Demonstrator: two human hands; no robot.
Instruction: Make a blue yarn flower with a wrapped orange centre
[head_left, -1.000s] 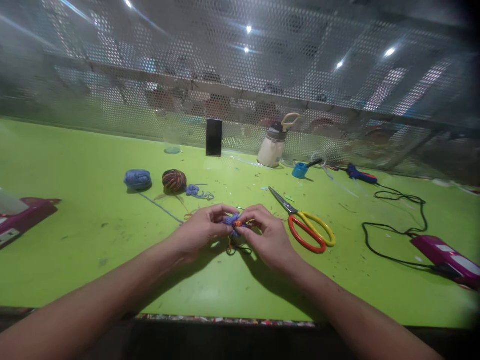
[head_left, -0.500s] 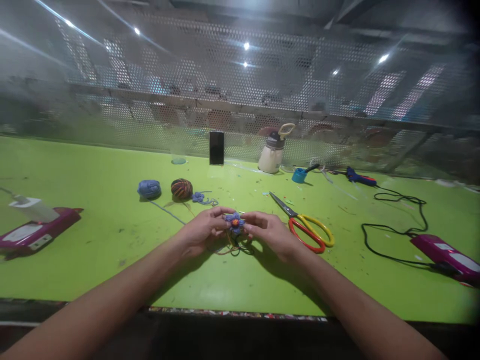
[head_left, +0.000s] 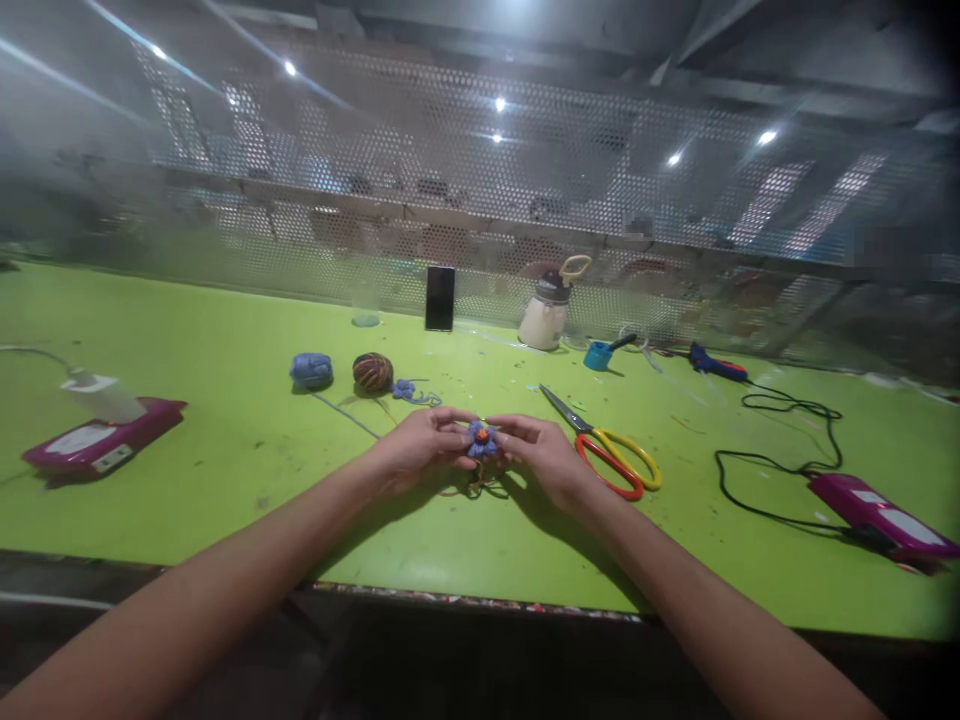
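A small blue crocheted flower (head_left: 482, 438) with an orange-red centre is held up just above the green table (head_left: 442, 550). My left hand (head_left: 420, 447) pinches its left petals, and my right hand (head_left: 541, 455) pinches the right side. Loose dark and orange yarn ends (head_left: 480, 487) dangle beneath it. Further back on the left lie a blue yarn ball (head_left: 311, 371) and a multicoloured yarn ball (head_left: 373, 372). Beside them rests a second blue crocheted piece (head_left: 405, 389) with a curled tail. Scissors (head_left: 611, 447) with red and yellow handles lie open close to my right hand.
Power strips stand at the left (head_left: 109, 440) and right (head_left: 877, 513), the right one with a black cable. A phone (head_left: 439, 298), a cream bottle (head_left: 545, 315), a turquoise pot (head_left: 598, 356) and a blue glue gun (head_left: 716, 362) stand along the back by a perforated metal screen (head_left: 465, 210).
The view has shifted slightly, so most table items appear a little displaced. Both hands keep their pinch on the flower, which seems turned a little.
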